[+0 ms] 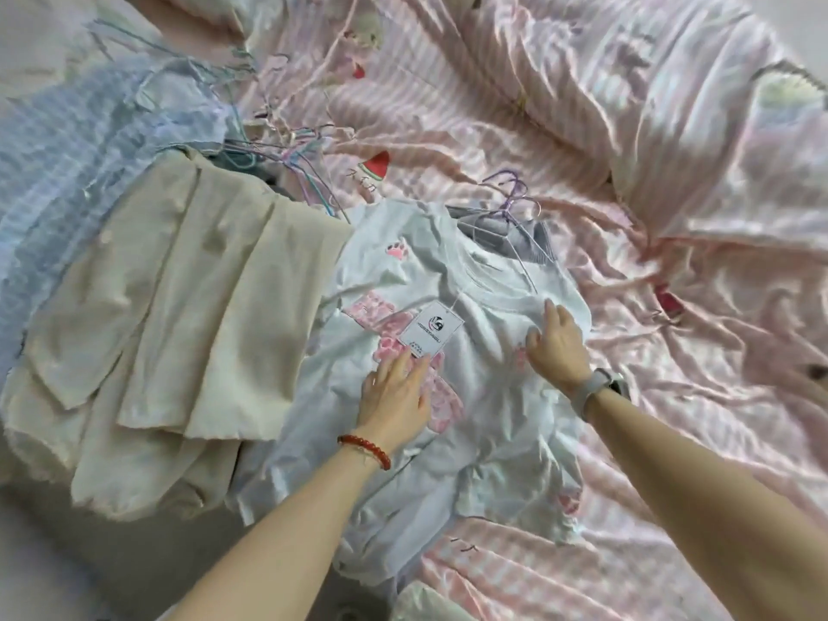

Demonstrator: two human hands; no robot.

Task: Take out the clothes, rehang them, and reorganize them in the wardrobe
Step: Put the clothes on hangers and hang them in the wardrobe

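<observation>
A bed with a pink striped sheet [582,127] carries the clothes. The white T-shirt [484,387] lies flat at its middle, both hands pressing it smooth, likely for hanging: left hand [396,392] and right hand [558,347] with fingers straight. A purple hanger [506,203] rests above its collar; a beige garment [179,316] overlaps its left.

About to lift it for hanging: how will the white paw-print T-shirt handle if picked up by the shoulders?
The white T-shirt is probably floppy: it lies wrinkled under both the left hand and right hand. Its hang tag sits loose on a string and will likely dangle. The purple hanger at the collar may slip out.
</observation>
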